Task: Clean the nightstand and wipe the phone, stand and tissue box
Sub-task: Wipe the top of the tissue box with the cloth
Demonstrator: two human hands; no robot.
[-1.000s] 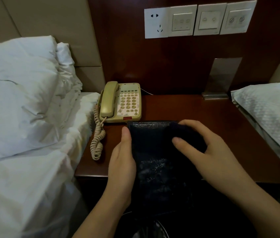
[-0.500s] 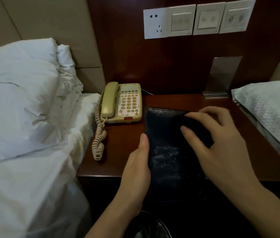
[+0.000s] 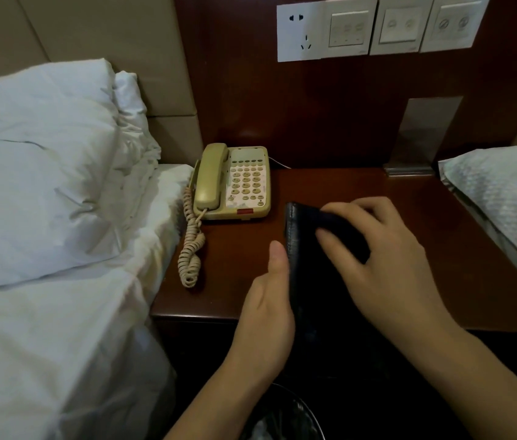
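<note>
left hand holds tissue box edge | right hand grips dark cloth (atop box)

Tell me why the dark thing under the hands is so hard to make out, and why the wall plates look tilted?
Head view: dim room light leaves the dark box nearly black against the nightstand; both the left hand and right hand cover part of it. The wide-angle lens bows the switch plates near the frame's top edge.
</note>
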